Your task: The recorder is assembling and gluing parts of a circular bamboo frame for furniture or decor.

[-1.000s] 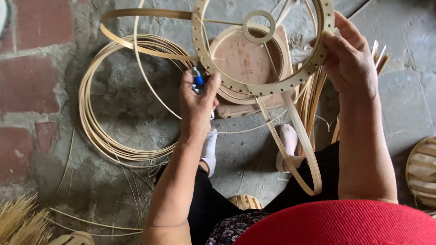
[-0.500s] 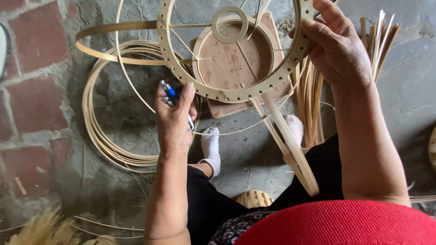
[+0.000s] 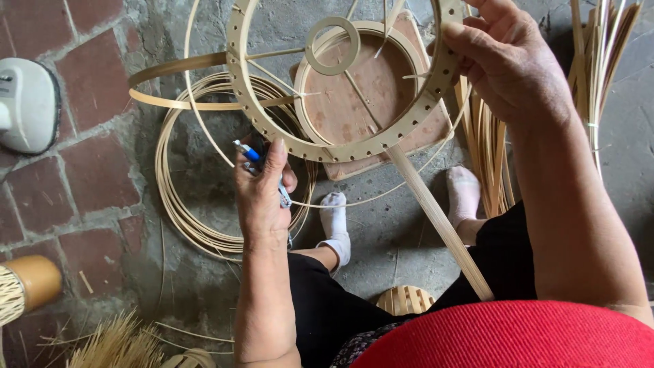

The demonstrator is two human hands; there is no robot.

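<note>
My right hand (image 3: 507,65) grips the right side of a pale wooden ring (image 3: 248,102) drilled with many small holes, held up in front of me. Thin strips run from the ring to a small inner ring (image 3: 332,46). A flat bamboo strip (image 3: 436,218) hangs from the ring's lower edge toward my lap. My left hand (image 3: 262,197) is closed around a blue-handled tool (image 3: 248,153) just below the ring's lower left rim.
A round wooden board (image 3: 354,112) lies on the floor under the ring. Coiled bamboo strips (image 3: 174,197) lie at left, a bundle of strips (image 3: 487,150) at right. A white object (image 3: 27,102) sits on the brick floor at far left. My socked feet (image 3: 334,225) rest below.
The ring and both hands sit further left in view and look larger. My left hand with the tool stays just under the ring's lower left rim.
</note>
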